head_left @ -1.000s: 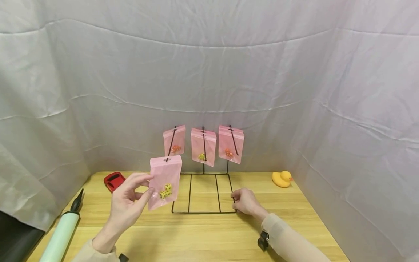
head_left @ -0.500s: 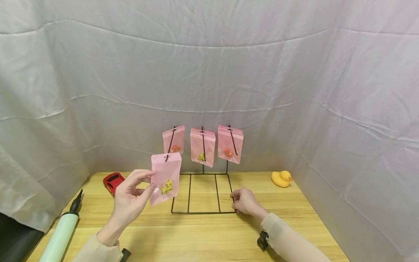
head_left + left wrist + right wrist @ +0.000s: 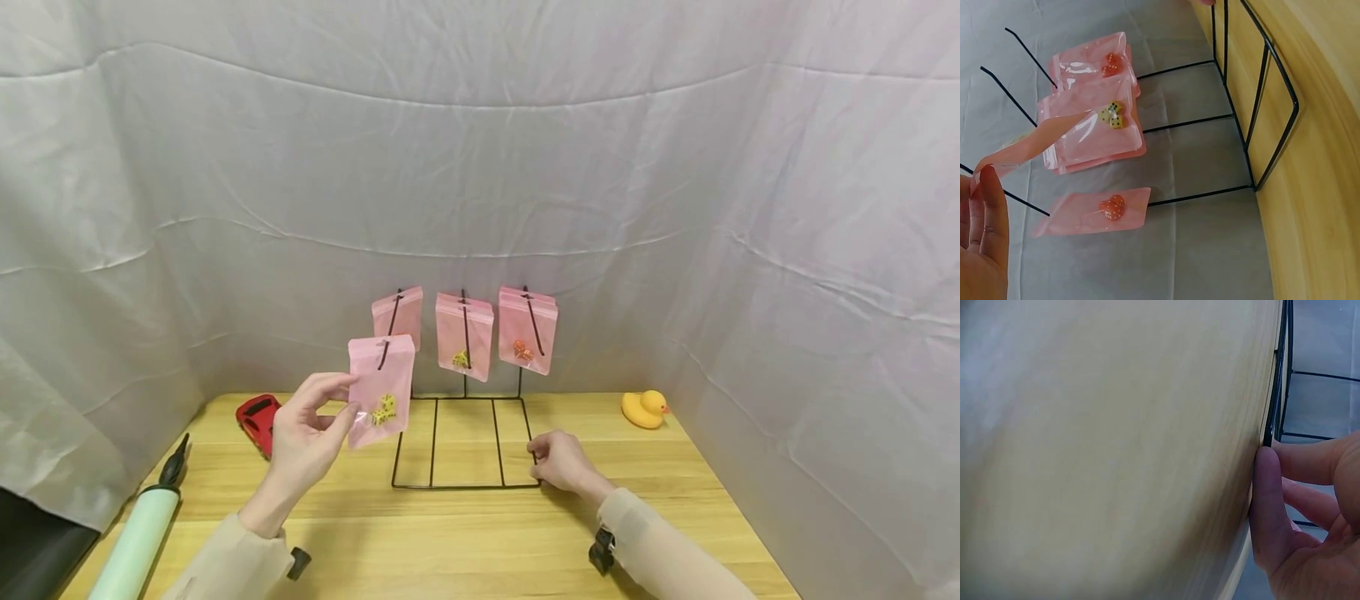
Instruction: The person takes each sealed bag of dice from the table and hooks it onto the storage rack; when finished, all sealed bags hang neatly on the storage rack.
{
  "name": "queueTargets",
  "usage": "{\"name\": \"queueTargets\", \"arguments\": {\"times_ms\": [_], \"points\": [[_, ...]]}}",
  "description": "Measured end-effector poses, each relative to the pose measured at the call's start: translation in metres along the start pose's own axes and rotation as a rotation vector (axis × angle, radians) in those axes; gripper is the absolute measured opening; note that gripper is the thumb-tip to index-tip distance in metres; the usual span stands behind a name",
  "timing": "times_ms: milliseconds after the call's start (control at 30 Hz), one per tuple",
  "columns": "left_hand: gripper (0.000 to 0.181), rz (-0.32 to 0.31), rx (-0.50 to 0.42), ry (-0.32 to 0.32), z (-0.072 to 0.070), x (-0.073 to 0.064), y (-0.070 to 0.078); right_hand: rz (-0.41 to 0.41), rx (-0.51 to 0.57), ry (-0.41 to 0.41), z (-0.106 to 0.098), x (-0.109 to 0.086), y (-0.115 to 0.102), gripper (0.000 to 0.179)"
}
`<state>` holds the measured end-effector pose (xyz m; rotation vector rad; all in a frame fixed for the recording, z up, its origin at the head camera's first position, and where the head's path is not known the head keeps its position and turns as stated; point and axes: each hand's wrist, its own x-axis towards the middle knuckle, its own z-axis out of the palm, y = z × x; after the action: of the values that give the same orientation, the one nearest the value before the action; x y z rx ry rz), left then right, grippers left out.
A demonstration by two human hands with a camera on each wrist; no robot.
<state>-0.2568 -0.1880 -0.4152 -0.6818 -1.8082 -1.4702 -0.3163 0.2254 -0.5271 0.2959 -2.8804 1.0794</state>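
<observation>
My left hand [image 3: 307,437] pinches the left edge of a pink zip bag [image 3: 366,379] with several yellow dice [image 3: 385,410] in its lower part. The bag's top overlaps the left hook [image 3: 383,356] of a black wire rack [image 3: 467,487], near the hook's front end. Behind it on that hook hangs another pink bag [image 3: 1075,215] with orange dice, partly hidden in the head view. The middle hook carries pink bags [image 3: 450,329] with yellow dice, the right one pink bags [image 3: 517,321] with orange dice. Thumb and fingers of my right hand [image 3: 564,462] pinch the rack base's right bar.
A red toy car [image 3: 258,423] lies left of the rack, partly behind my left hand. Nearer on the left is a pale green hand pump [image 3: 138,542] with a black nozzle. A yellow rubber duck [image 3: 643,410] sits at the back right. Grey cloth [image 3: 480,183] encloses the wooden table.
My left hand has moved up and slightly right with the pink bag, whose top now sits farther back along the left hook. The right hand has stayed on the rack's base.
</observation>
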Motion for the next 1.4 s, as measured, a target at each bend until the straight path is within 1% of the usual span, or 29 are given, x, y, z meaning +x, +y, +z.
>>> {"name": "queueTargets", "arguments": {"times_ms": [67,167,200,300,433,467,500,533,600,633,700,733,767,833,867,1000,1133,1400], "points": [[0.042,-0.001,-0.01,0.003,0.002,0.003,-0.003,-0.018,-0.009,0.005,0.0,0.0,0.001,0.038],[0.041,-0.015,-0.028,0.009,0.005,0.007,-0.006,0.0,-0.025,0.012,0.001,0.001,0.0,0.038],[0.042,-0.021,-0.032,0.013,0.006,0.009,-0.007,0.035,-0.023,0.01,-0.001,-0.001,-0.006,0.038],[0.041,-0.044,-0.046,0.022,0.008,0.012,-0.012,0.062,-0.033,0.008,0.0,-0.001,-0.008,0.038],[0.037,-0.065,-0.032,0.018,0.01,0.015,-0.018,0.056,-0.032,0.003,0.0,0.0,-0.006,0.038],[0.037,-0.068,-0.026,0.017,0.01,0.016,-0.02,0.043,-0.03,0.003,0.001,0.001,-0.003,0.038],[0.037,-0.07,-0.021,0.018,0.011,0.018,-0.021,0.014,-0.033,0.003,0.004,0.006,0.007,0.038],[0.038,-0.072,-0.015,0.019,0.011,0.019,-0.022,-0.002,-0.032,0.002,0.006,0.008,0.012,0.038],[0.041,-0.067,-0.01,0.03,0.013,0.022,-0.025,-0.056,-0.039,0.004,0.013,0.016,0.034,0.037],[0.042,-0.062,-0.007,0.035,0.013,0.024,-0.026,-0.054,-0.038,0.002,0.013,0.017,0.035,0.038],[0.042,-0.051,-0.007,0.043,0.015,0.028,-0.029,-0.046,-0.044,0.004,0.013,0.016,0.032,0.038],[0.042,-0.045,-0.007,0.046,0.016,0.029,-0.03,-0.019,-0.042,0.005,0.009,0.011,0.021,0.038],[0.042,-0.038,-0.004,0.049,0.018,0.031,-0.032,-0.004,-0.045,0.007,0.008,0.009,0.016,0.037],[0.042,-0.043,-0.007,0.051,0.019,0.034,-0.035,0.053,-0.043,0.011,0.001,0.001,-0.006,0.039],[0.041,-0.047,-0.005,0.052,0.02,0.035,-0.036,0.059,-0.046,0.01,0.0,0.0,-0.008,0.039],[0.041,-0.078,-0.001,0.06,0.024,0.039,-0.04,0.072,-0.046,0.004,0.0,-0.001,-0.009,0.039],[0.041,-0.096,0.0,0.068,0.028,0.043,-0.045,0.077,-0.035,-0.004,0.0,-0.001,-0.009,0.04],[0.038,-0.129,0.052,0.085,0.033,0.052,-0.055,0.08,-0.029,-0.003,-0.001,-0.001,-0.011,0.039]]}}
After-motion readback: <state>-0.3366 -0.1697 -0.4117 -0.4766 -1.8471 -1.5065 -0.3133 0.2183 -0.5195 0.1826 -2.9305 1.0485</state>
